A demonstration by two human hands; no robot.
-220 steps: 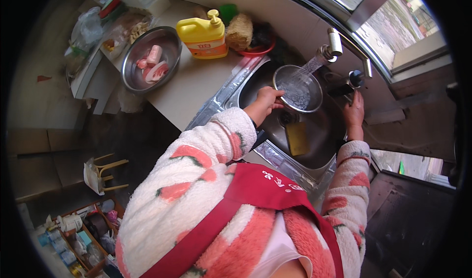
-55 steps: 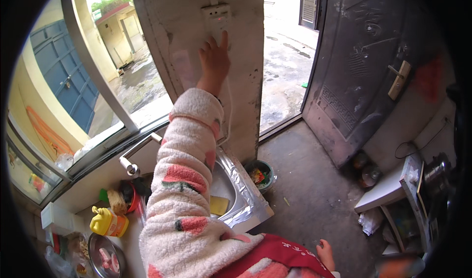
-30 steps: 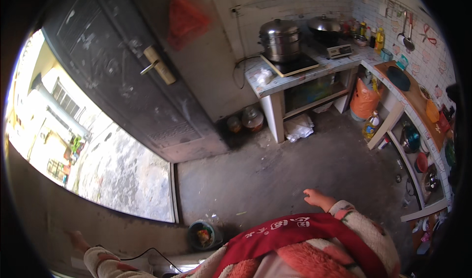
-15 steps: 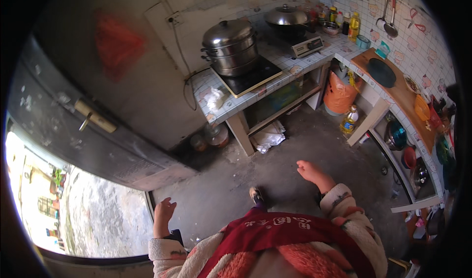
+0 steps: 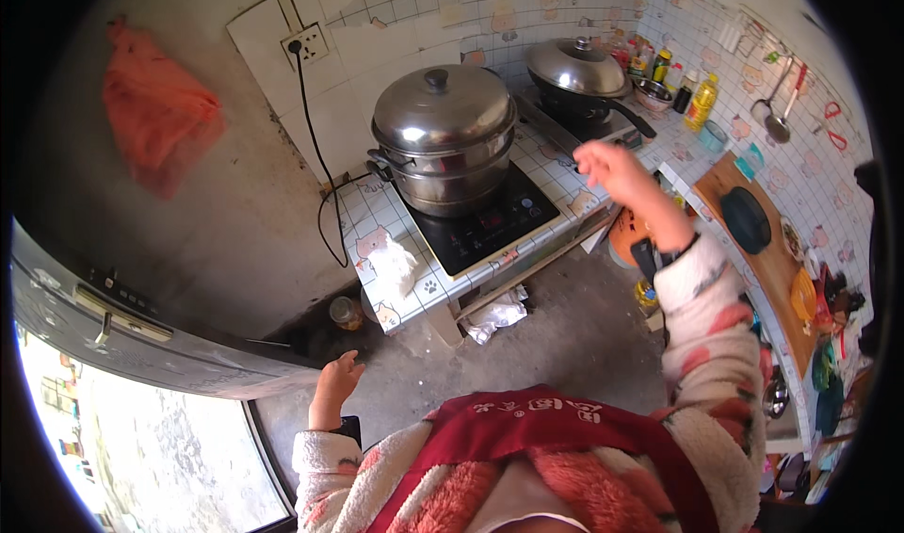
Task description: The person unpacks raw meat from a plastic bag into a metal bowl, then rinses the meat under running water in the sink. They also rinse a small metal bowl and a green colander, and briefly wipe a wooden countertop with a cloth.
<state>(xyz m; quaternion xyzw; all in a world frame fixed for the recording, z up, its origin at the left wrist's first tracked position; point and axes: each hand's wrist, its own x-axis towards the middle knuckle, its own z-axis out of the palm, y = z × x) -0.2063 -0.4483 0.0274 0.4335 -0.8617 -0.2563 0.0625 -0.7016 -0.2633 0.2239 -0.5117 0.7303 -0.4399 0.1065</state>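
My right hand [image 5: 621,177] is raised over the counter's front edge, with its fingers loosely bent and apart and nothing in them. Seen from above, it is nearest the gas stove [image 5: 617,136], where a lidded wok [image 5: 576,70] with a black handle stands. To its left is a tall lidded steel steamer pot [image 5: 444,119] on a black induction cooker [image 5: 485,236]. My left hand [image 5: 336,387] hangs low above the floor, empty, fingers apart. Neither hand touches anything.
A crumpled white cloth or bag [image 5: 394,267] lies at the tiled counter's left corner. Bottles [image 5: 701,103] and a cutting board [image 5: 782,279] with a dark green oval item [image 5: 745,220] are at right. A grey door [image 5: 169,316] stands at left, and a glass jar [image 5: 346,313] by the counter.
My right hand has risen and moved forward from above the floor to the counter's edge. I have come closer to the counter. My left hand has stayed low.
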